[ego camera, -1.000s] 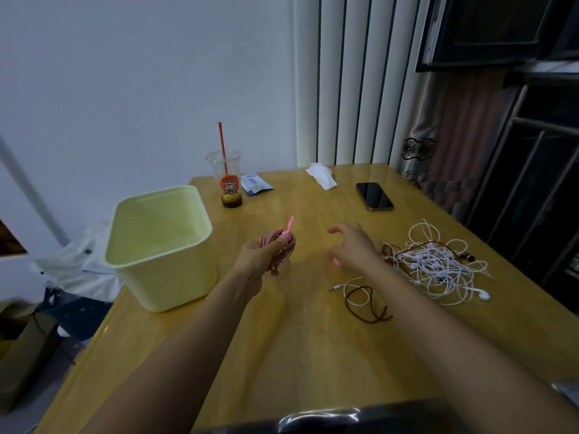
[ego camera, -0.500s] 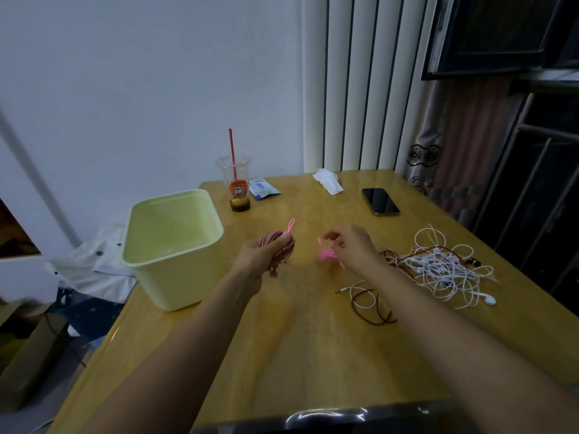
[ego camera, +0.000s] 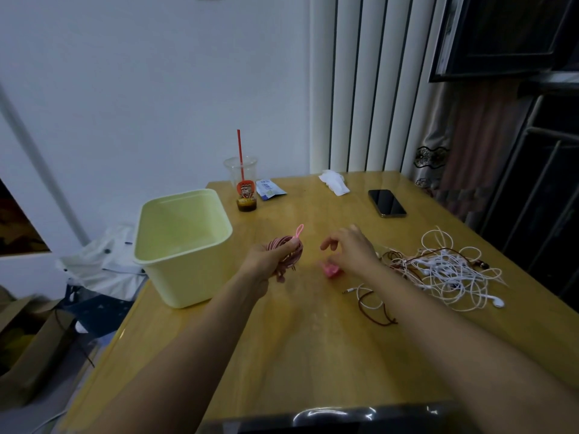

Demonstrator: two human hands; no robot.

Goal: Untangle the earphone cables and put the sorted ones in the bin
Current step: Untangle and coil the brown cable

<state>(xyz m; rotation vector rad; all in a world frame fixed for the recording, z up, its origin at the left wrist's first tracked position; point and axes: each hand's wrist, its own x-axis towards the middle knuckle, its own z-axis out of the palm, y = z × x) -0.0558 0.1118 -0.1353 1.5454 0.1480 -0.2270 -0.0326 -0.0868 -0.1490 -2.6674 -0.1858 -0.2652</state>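
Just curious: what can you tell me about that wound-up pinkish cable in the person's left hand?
The wound-up pinkish-red earphone cable is coiled into a small ring of many turns. The left hand grips it, thumb over the top. A thin pink loop sticks up from it, and short ends dangle below the hand. It is held above the wooden table, right of the pale yellow plastic bin, touching neither.

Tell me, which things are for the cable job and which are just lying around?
For the job: coiled cable, tangle, loose brown cable, bin, blurred pink thing, likely a tie.
Just lying about: cup, packet, tissue, phone.
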